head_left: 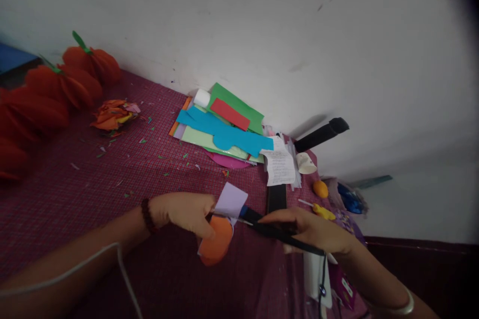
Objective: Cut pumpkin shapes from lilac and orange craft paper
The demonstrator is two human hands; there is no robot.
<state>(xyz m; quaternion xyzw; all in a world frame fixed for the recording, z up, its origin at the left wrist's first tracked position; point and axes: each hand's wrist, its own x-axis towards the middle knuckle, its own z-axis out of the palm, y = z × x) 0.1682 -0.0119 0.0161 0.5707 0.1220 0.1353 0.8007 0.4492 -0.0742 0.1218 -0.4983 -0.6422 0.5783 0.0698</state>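
Note:
My left hand [185, 212] is closed on stacked paper pieces: a lavender sheet [231, 200] on top and a rounded orange piece [217, 244] below. My right hand [318, 232] grips black-handled scissors [269, 229], whose blades meet the papers just beside my left fingers. Both hands hover over a maroon checked tablecloth [112, 179]. A dark bead bracelet circles my left wrist and a pale bangle my right forearm.
A pile of coloured paper sheets [220, 132] and a white glue stick [201, 97] lie by the wall. Orange paper pumpkins [75, 77] line the left side, with crumpled scraps [114, 114] nearby. A black tube [322, 134], a printed slip [280, 165] and yellow items [321, 189] sit at right.

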